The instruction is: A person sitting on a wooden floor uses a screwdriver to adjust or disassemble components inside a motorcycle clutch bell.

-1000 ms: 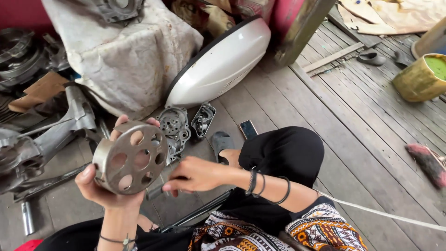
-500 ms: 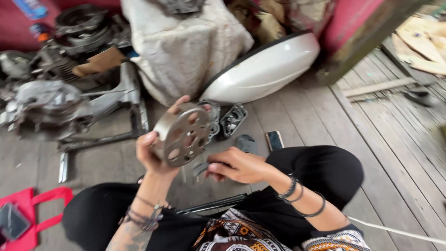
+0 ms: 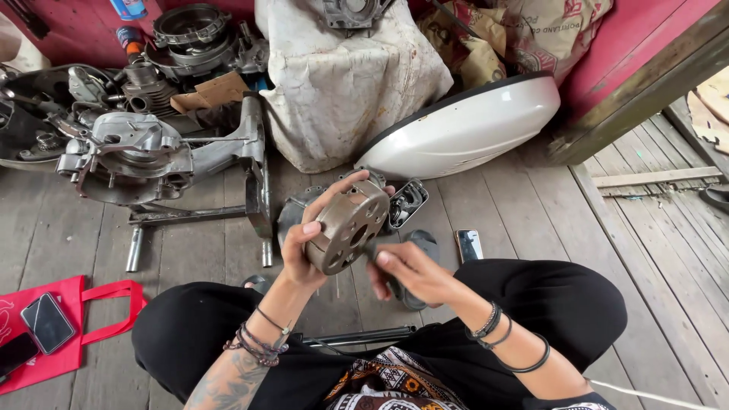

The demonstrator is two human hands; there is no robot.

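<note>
The left hand (image 3: 307,247) is wrapped around the rim of a round metal disc (image 3: 348,225), thumb on the near edge and fingers curled over the far side, holding it up at a tilt above the wooden floor (image 3: 531,205) in front of the person's crossed legs. The disc is dull grey-brown with a ring of round holes through its face and a dark opening at the centre. The right hand (image 3: 414,273) sits just beside the disc's lower right edge, fingers bunched together and the thumb pointing toward it; whether it pinches something small there cannot be told, since the fingertips hide that spot. Both wrists carry dark bracelets (several thin ones on each). Behind the disc, on the floor, lie a few small metal engine parts (image 3: 406,201), and further back a white curved body panel (image 3: 463,129) leans against a grey cloth sack (image 3: 342,83). To the left stands a bare engine casing (image 3: 129,156) on a metal frame, with more greasy parts piled behind it. A phone (image 3: 469,244) lies flat on the boards near the right knee, and a red bag (image 3: 68,326) with another phone on it sits at the lower left, well apart from the hands.
</note>
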